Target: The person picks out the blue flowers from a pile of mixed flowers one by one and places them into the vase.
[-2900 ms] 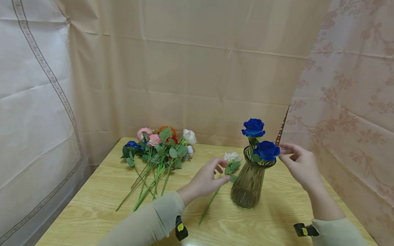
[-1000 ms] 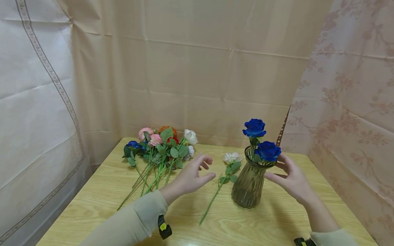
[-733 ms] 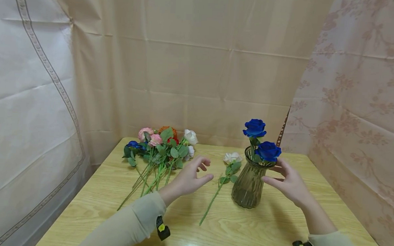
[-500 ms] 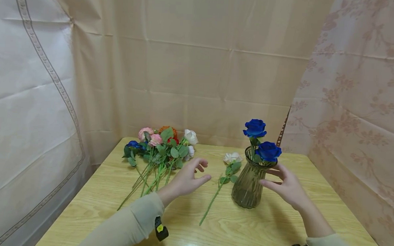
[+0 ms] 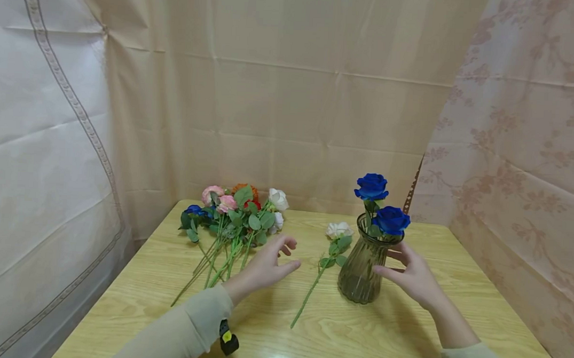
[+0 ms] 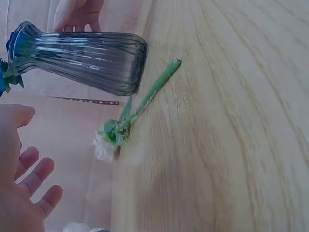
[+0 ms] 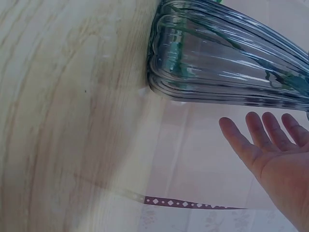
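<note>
A ribbed, smoky glass vase (image 5: pixel 360 273) stands upright on the table, holding two blue roses, one tall (image 5: pixel 371 187) and one lower (image 5: pixel 392 221). My right hand (image 5: pixel 415 275) is beside the vase's right side, fingers spread and relaxed; the right wrist view shows a gap between fingertips and glass. Left of the vase lies a single white rose (image 5: pixel 338 231), its green stem pointing toward me. My left hand (image 5: pixel 264 264) hovers left of that rose, loosely bent and holding nothing. In the left wrist view its fingers (image 6: pixel 41 176) are apart from the white rose.
A pile of flowers lies at the back left of the table: pink blooms (image 5: pixel 226 203), an orange one (image 5: pixel 245 191), red, blue (image 5: pixel 194 211) and white ones (image 5: pixel 278 199), stems toward me. Cloth curtains (image 5: pixel 295 94) hang behind and on both sides of the wooden table (image 5: pixel 327 351).
My left hand has drawn back leftward from the white rose. My right hand has come down from the lower blue rose to the vase's side. Vase and flowers stay in place.
</note>
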`<state>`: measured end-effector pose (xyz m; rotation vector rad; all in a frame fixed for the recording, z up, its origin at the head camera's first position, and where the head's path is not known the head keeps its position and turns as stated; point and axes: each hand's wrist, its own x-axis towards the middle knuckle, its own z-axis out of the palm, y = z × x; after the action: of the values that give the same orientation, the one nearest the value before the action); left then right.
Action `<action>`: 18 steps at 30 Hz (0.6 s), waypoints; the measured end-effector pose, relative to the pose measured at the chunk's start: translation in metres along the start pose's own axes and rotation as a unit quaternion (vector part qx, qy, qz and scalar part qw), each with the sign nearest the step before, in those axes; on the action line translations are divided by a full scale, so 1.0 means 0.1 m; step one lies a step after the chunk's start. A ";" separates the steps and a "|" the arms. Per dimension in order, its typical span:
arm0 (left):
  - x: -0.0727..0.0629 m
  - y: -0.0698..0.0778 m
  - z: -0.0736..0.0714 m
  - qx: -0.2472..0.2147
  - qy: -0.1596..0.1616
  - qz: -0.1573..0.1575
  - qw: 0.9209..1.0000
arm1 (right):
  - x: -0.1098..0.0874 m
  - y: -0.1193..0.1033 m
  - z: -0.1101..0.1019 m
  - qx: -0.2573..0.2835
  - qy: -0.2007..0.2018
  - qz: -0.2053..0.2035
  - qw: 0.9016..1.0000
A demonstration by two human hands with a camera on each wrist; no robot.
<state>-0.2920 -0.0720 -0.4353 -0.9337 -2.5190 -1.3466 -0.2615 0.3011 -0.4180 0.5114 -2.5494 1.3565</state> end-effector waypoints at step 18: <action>-0.08 -0.12 -0.24 0.030 0.023 -0.009 0.999 | -0.01 -0.03 0.06 0.006 -0.003 0.021 1.000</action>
<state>-0.2959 -0.0997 -0.4326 -0.8609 -2.5252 -1.2759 -0.2593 0.2946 -0.4198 0.4679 -2.5730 1.3872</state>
